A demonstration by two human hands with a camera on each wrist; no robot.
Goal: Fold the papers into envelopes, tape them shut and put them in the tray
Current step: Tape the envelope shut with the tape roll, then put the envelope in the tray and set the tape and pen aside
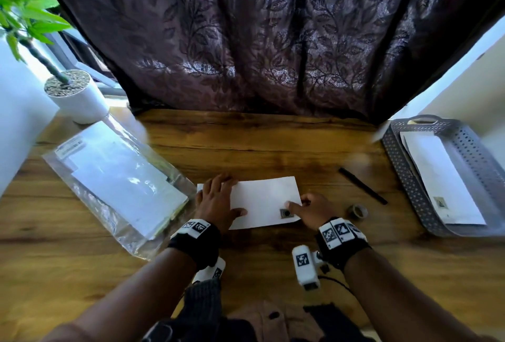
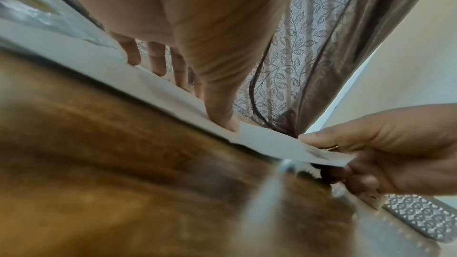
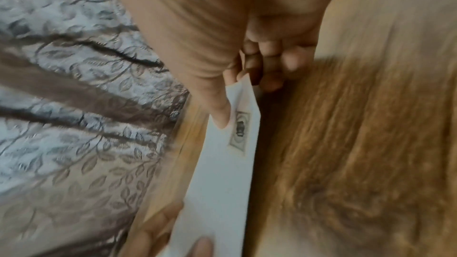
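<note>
A white envelope (image 1: 266, 200) with a stamp (image 1: 286, 213) at its near right corner lies in the middle of the wooden table. My left hand (image 1: 218, 199) rests flat on its left end, fingers straight and thumb (image 2: 222, 116) pressing the near edge. My right hand (image 1: 307, 209) pinches the stamped corner, thumb on top beside the stamp (image 3: 239, 130) and fingers curled underneath. In the left wrist view that corner of the envelope (image 2: 321, 153) is lifted slightly off the table. The grey perforated tray (image 1: 401, 166) stands at the right and holds white envelopes (image 1: 440, 177).
A roll of tape (image 1: 358, 211) and a black pen (image 1: 362, 185) lie between the envelope and the tray. A clear plastic bag of papers (image 1: 117, 180) lies at the left, with a white plant pot (image 1: 79, 98) behind it. A dark curtain (image 1: 259, 40) hangs along the table's far edge.
</note>
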